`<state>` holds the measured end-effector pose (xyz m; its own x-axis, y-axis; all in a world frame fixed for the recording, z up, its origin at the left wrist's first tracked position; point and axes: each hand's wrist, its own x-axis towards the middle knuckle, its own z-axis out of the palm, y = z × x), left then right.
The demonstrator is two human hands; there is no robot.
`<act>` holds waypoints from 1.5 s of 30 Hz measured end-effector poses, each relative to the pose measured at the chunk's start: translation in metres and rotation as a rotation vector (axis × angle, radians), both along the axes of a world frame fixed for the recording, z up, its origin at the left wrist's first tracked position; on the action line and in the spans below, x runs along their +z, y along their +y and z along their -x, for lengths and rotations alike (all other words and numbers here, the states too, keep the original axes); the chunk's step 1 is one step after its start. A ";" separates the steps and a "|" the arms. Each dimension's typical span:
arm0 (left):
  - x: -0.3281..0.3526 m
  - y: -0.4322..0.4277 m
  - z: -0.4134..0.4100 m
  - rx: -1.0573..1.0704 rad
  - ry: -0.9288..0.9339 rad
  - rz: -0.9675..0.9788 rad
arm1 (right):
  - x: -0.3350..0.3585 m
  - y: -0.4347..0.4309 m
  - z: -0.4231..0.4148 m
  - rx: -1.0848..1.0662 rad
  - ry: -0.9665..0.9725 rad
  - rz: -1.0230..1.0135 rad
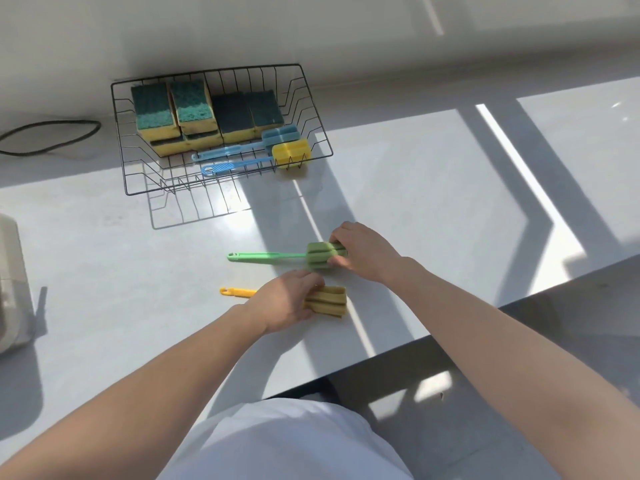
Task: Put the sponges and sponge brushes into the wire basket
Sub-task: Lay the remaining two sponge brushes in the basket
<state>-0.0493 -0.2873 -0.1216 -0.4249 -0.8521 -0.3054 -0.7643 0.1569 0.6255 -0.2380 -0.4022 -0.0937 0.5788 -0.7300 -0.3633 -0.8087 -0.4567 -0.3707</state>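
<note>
A black wire basket point(122, 140) stands at the back of the white counter. Inside it lie several yellow sponges point(194, 109) with green scrub tops and two blue-handled sponge brushes point(242, 152), one with a blue head, one with a yellow head. On the counter in front of me lies a green sponge brush point(270, 255); my right hand point(363, 251) is closed on its sponge head. Just below it lies a yellow sponge brush point(329, 301); my left hand point(287, 299) grips it where handle meets head, hiding that part.
A black cable point(52, 133) loops on the counter left of the basket. A pale appliance point(10, 282) sits at the left edge. The counter's front edge point(398, 348) runs diagonally at lower right. Bands of sunlight and shadow cross the counter.
</note>
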 end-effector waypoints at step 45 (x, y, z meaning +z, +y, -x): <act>0.095 -0.193 -0.142 0.487 0.052 0.175 | 0.026 -0.240 -0.129 0.220 -0.171 0.229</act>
